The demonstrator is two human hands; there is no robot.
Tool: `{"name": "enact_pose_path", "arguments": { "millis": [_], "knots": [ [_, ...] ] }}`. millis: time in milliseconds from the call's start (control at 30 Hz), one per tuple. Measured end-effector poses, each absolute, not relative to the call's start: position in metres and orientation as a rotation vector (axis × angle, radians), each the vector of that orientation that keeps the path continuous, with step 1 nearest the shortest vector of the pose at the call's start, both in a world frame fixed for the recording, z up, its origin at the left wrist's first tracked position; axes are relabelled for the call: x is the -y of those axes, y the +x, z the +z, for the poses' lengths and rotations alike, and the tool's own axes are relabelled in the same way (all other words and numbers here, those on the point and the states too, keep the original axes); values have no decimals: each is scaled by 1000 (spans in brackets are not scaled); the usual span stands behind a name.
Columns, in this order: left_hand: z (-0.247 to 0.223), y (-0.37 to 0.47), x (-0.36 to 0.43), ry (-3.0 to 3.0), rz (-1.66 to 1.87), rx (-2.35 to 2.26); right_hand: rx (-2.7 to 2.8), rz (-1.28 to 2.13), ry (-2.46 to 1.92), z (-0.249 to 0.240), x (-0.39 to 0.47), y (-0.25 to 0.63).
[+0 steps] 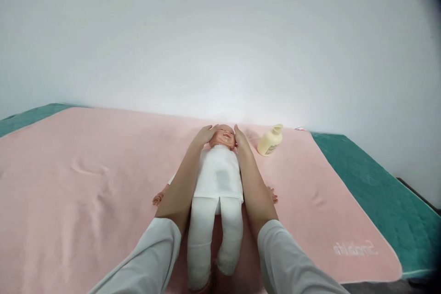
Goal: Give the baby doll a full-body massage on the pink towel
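A baby doll (pixel 220 172) in a white top and white trousers lies on its back on a pink mat (pixel 113 161), its head (pixel 225 136) away from me. Along the left side of that head rests my left hand (pixel 206 135), fingers stretched toward the forehead. My right hand (pixel 241 138) lies against the opposite side with its fingers straight and pointing up. Both palms face the head, and neither hand is closed round anything. My forearms run along both sides of the doll's body and partly cover its arms. The doll's small hands show outside my forearms.
Right of the doll's head, a pale yellow pump bottle (pixel 270 141) stands on the mat, tilted in the view. Green padding (pixel 375 193) shows beyond the mat's edges. A plain white wall (pixel 220 41) rises behind the far edge.
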State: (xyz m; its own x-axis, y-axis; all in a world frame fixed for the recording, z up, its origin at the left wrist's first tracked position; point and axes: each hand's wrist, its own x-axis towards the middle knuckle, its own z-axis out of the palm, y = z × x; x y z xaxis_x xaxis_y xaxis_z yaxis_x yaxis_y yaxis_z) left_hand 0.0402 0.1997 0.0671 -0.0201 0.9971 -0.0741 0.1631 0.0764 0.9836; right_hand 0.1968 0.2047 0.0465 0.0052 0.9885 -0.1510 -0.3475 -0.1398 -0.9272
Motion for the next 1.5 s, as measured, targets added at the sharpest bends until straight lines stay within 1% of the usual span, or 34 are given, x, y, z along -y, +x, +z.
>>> {"name": "enact_pose_path", "arguments": {
  "millis": [67, 167, 400, 567, 800, 1500],
  "knots": [
    [65, 42, -201, 1299, 1010, -1331, 761, 1593, -1134, 46, -209, 193],
    [65, 46, -197, 1282, 993, -1286, 764, 1644, -1080, 43, -212, 190],
    [68, 61, -191, 839, 1201, -1166, 837, 1285, -1068, 36, -215, 185],
    [55, 67, -201, 783, 1329, -1208, 828, 1185, -1035, 29, -216, 183],
    [42, 68, -202, 822, 1393, -1243, 791, 1239, -1024, 26, -206, 180],
    [32, 70, -207, 766, 1415, -1205, 726, 1240, -999, 22, -209, 177]
  ]
}}
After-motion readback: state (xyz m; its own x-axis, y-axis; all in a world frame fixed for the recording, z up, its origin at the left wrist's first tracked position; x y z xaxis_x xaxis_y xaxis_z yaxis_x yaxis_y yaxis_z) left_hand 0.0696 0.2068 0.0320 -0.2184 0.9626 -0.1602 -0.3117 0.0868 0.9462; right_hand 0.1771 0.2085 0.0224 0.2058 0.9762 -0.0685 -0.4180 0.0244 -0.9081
